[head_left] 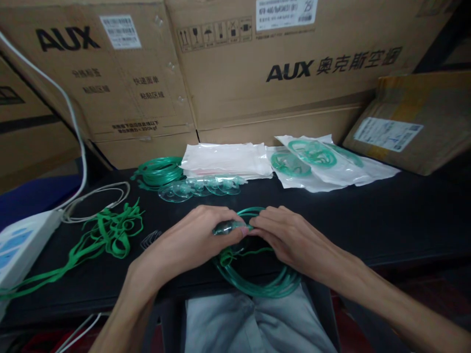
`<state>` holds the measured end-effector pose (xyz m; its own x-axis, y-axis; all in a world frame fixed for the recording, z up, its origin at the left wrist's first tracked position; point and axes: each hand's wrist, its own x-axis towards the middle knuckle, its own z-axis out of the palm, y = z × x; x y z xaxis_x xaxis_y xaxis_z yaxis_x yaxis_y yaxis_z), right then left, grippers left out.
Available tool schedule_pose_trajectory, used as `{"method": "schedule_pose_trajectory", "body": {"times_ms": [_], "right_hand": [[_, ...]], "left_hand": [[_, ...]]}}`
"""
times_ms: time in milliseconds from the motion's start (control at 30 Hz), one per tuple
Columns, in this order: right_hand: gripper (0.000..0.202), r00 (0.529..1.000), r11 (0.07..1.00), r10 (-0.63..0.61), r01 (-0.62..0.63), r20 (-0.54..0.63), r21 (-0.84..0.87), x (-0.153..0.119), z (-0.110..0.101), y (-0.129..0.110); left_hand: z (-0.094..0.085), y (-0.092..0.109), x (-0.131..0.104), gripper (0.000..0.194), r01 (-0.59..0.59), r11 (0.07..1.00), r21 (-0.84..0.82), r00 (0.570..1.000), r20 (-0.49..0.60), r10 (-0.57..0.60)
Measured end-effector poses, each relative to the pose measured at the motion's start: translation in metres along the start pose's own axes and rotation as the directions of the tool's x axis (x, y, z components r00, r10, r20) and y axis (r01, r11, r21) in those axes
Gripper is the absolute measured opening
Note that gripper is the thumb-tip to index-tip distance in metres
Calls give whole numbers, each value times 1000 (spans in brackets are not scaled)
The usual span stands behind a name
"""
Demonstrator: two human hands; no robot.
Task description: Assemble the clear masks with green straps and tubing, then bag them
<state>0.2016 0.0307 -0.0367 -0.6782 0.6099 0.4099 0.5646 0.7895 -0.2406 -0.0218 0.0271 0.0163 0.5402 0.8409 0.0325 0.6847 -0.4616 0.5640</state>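
At the table's front edge, my left hand [200,233] is closed on a clear green oxygen mask [223,227], its thumb and fingertips at the mask's narrow end. My right hand [279,230] meets it there, fingers pinched on green tubing [257,291] where it seems to join the mask; the fingers hide the exact joint. The coiled tubing shows behind and below both hands, overhanging the edge above my lap. A green elastic strap [227,257] is bunched below the mask. Left of my left hand lie thin metal strips [150,239].
Behind the hands sit a row of clear masks [200,187], a green tubing coil [158,171], white pouches [226,159] and packed mask sets [312,157]. Green straps [114,230] and a power strip [27,240] lie left. Cardboard boxes [235,88] wall the back; another carton [423,122] stands right.
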Motion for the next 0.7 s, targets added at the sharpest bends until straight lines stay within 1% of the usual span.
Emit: {"method": "schedule_pose_trajectory", "body": {"times_ms": [133,267,333,367,433,533,600,633,700], "right_hand": [[19,1000,999,0,0,17,51,1,0,-1],[18,999,998,23,-25,27,62,0,-1,-3],[19,1000,999,22,-22,17,41,-1,-2,-2],[20,1000,999,25,-25,14,24,-1,-2,-2],[20,999,999,42,-42,-9,-12,-1,-1,-1],[17,997,998,55,-57,-57,-31,1,2,0],[16,995,999,53,-53,-89,8,3,2,0],[18,993,998,53,-50,-104,35,4,1,1],[24,986,996,54,-43,-160,73,4,-5,2]], "left_hand": [[-1,2,-2,17,-6,999,38,1000,2,6],[-3,-1,-2,14,-92,991,100,996,-11,94],[-8,-6,-5,13,-129,982,135,989,-48,137],[-13,-8,-8,13,-130,980,149,986,-83,143],[-24,-10,-15,15,-85,984,159,980,-166,112],[-36,-8,-23,25,43,989,141,959,-283,-1],[-37,-5,-23,30,115,986,117,934,-352,-67],[-36,-4,-22,31,133,986,100,923,-374,-87],[-33,-4,-19,32,141,988,58,918,-383,-109]]}}
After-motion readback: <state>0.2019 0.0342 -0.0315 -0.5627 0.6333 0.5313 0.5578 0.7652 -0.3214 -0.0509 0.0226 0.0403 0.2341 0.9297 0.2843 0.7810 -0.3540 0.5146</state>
